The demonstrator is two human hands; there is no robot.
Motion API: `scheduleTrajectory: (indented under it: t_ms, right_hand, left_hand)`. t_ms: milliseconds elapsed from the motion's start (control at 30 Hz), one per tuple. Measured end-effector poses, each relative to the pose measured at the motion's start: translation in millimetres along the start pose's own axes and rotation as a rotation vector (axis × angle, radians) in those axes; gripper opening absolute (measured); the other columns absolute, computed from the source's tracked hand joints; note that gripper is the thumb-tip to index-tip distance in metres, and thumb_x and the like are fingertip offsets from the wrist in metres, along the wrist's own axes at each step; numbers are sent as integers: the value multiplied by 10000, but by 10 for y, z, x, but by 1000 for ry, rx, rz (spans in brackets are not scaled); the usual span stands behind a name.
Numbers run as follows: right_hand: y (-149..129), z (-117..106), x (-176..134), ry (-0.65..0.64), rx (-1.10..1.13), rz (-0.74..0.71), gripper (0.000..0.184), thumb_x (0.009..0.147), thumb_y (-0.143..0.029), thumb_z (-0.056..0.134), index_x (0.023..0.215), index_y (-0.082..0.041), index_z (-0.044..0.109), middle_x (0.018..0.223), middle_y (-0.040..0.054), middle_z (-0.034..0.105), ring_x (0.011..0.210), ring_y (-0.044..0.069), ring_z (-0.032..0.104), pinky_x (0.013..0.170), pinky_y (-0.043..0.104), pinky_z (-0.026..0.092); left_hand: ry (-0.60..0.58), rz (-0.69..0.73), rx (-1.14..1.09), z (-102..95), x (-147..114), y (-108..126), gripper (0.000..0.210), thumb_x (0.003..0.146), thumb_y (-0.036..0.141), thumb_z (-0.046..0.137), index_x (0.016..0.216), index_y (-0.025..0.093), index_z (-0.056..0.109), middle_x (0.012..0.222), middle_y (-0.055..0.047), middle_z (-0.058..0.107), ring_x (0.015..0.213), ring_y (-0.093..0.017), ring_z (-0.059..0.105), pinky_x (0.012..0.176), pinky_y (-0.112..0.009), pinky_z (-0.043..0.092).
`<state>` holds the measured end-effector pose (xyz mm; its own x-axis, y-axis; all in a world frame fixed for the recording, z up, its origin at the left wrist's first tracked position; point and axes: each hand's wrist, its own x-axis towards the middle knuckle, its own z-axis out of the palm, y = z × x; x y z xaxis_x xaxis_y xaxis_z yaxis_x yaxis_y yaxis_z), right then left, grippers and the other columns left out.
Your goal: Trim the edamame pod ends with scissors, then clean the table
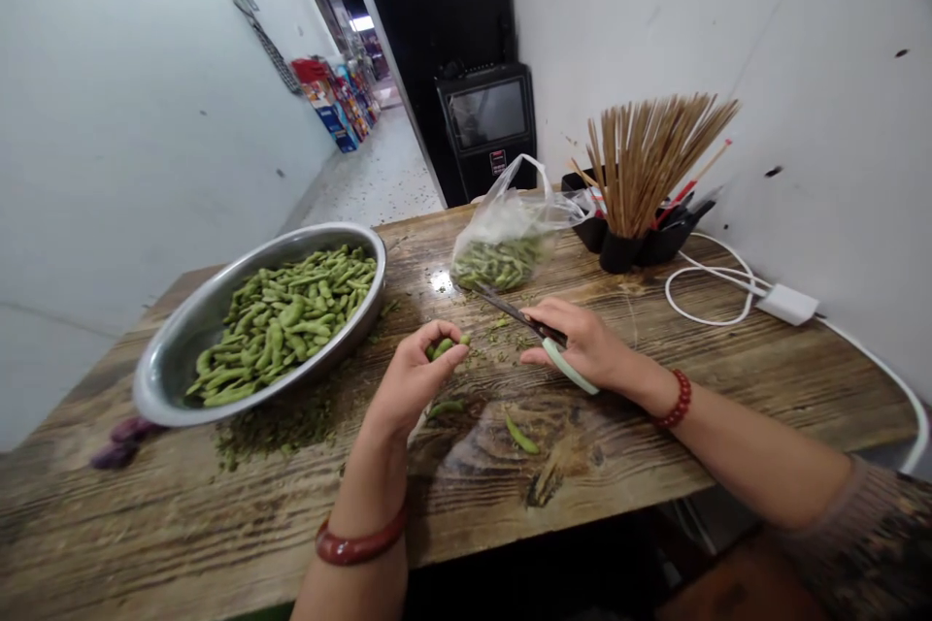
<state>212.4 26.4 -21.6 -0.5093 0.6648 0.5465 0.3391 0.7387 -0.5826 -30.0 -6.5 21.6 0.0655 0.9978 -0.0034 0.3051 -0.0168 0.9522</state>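
My left hand [416, 374] is closed around a green edamame pod [441, 347], partly hidden by the fingers. In my right hand [586, 342] is a pair of scissors [566, 367] with pale green handles, its dark blades pointing away to the upper left. A gap separates the scissors from the pod. Two loose pods lie on the wooden table between my hands, one of them a curved edamame pod [520, 434]. Left of my hands stands a large metal basin [161, 378] heaped with edamame pods [291, 320]. A clear plastic bag [502, 213] with more pods sits beyond the scissors.
Small green trimmings [277, 432] litter the table [466, 524] beside the basin. At the back right, a black holder [620, 252] carries many wooden skewers [651, 160]. A white power adapter [787, 304] with cables lies to the right. Purple objects [123, 441] rest by the basin.
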Motion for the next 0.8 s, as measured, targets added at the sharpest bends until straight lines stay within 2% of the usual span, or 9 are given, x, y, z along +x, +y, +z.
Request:
scheduleTrajectory:
  t_ms: [100,200,400,567,800]
  right_hand:
    - [-35,4,-4,-55,-7,-9,535,788,-433,700,1223,-160,551,975,90,591,812,186,571,718,313,491]
    - [-74,7,-5,-98,-33,-15,575,779,-437,707,1253,-161,536,982,91,581,808,184,567,701,308,489]
    - [-113,22,-4,-134,-53,-26,599,773,-443,711,1267,-163,523,988,89,576,841,198,572,728,315,489]
    - [-128,31,-6,-166,-74,-22,589,775,-448,706,1266,-177,527,980,80,571,829,193,565,708,300,474]
    - [-109,40,-11,-148,-50,-43,542,769,-423,720,1228,-188,552,967,74,580,813,184,568,702,289,468]
  left_hand:
    - [-32,-122,-218,63,-15,-20,250,713,317,722,891,169,626,558,55,462,439,-55,324,424,-183,222]
    - [-53,-144,-273,134,-17,-33,274,688,329,751,868,152,645,537,56,446,436,-47,329,421,-178,217]
    - [-24,-109,-297,208,-5,-58,277,699,350,746,881,155,671,547,46,470,445,-48,340,419,-176,233]
    - [-53,-68,-261,232,-6,-92,210,715,332,739,823,164,676,583,36,492,471,-50,350,438,-177,265]
    - [-37,-53,-254,263,-16,-93,211,691,339,752,790,165,685,609,21,531,475,-65,360,443,-195,284]
